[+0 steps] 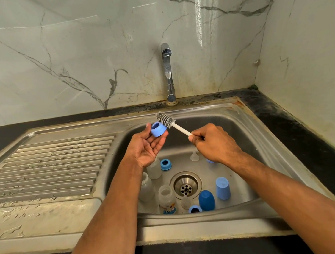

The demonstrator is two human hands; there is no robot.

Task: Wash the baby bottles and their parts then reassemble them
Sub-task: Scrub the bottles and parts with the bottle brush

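My left hand (147,147) holds a light blue bottle collar ring (158,129) at its fingertips, above the steel sink (246,122). My right hand (214,143) grips the white handle of a grey bottle brush (165,119), whose bristle head lies against the ring's right side. In the basin below stand three clear bottles (166,199), one with a printed label. Another blue collar ring (166,164) and a clear teat (194,156) lie beside them. A dark blue cap (206,200), a light blue cap (222,188) and a third ring (195,209) sit near the drain (185,185).
A chrome tap (168,72) rises behind the basin, with no water running. The ribbed draining board (52,167) spreads to the left, wet in places. Black counter (290,124) and marble wall tiles enclose the corner at right.
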